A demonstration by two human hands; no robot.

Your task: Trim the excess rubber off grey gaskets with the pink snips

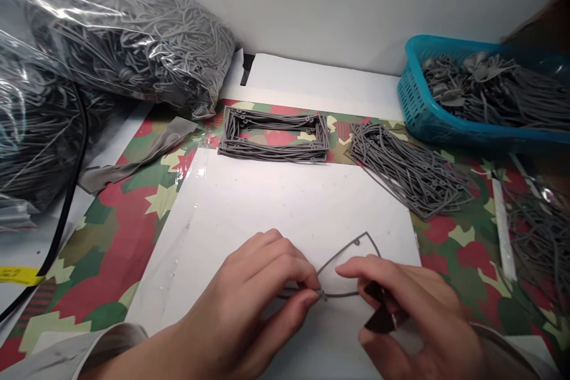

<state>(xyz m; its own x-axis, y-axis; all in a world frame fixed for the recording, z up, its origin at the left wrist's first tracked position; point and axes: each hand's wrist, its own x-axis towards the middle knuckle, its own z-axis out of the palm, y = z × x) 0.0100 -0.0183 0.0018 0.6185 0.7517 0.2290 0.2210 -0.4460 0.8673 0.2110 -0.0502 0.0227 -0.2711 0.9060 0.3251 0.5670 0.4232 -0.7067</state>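
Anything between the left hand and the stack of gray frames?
Only white sheet with a few small specks between left hand and stack, in the head view.

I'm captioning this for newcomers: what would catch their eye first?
Probably the blue basket of grey parts, upper right. Next, a bulging clear bag, upper left. Low in the middle, the left hand pinches a grey frame and the right hand holds a dark tool.

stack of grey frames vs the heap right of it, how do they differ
The stack is neatly aligned around an open middle; the heap is tangled, with no clear opening. The stack lies roughly straight across the view; the heap slants. Both look dark grey.
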